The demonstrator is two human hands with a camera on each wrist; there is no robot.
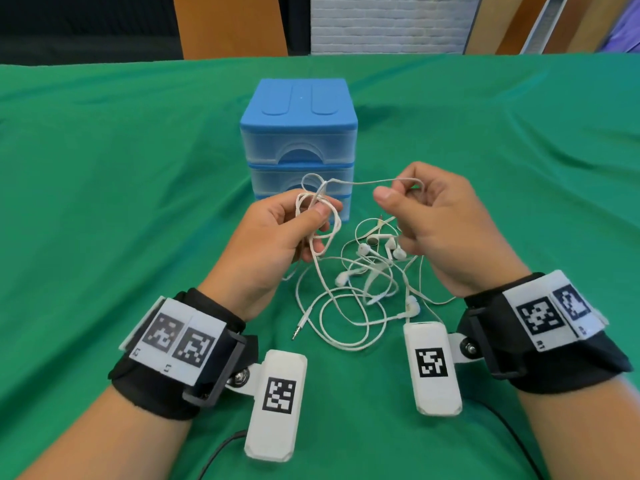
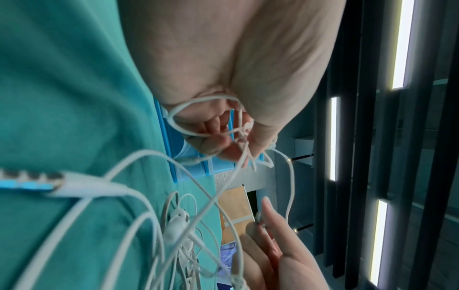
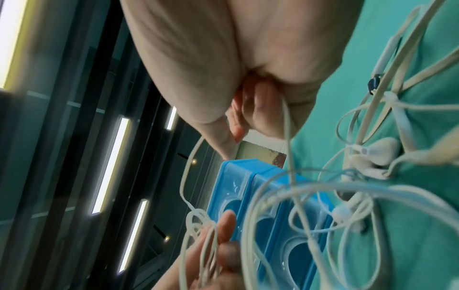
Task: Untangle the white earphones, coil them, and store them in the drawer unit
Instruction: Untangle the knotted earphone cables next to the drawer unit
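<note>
White earphones (image 1: 360, 278) lie in a tangle of cords and several earbuds on the green cloth between my hands. My left hand (image 1: 304, 220) pinches a knotted bunch of cord loops (image 2: 238, 135), raised in front of the drawer unit. From that knot a strand (image 1: 360, 183) runs right to my right hand (image 1: 401, 199), whose curled fingers hold it (image 3: 285, 109). The jack plug (image 1: 298, 328) rests on the cloth near my left wrist. The blue drawer unit (image 1: 299, 133) stands just behind the hands, all drawers closed.
Green cloth (image 1: 104, 185) covers the whole table. Wooden panels (image 1: 228, 26) and a white brick wall (image 1: 384, 22) stand beyond the far edge. Black cables (image 1: 214, 455) trail from the wrist cameras at the near edge.
</note>
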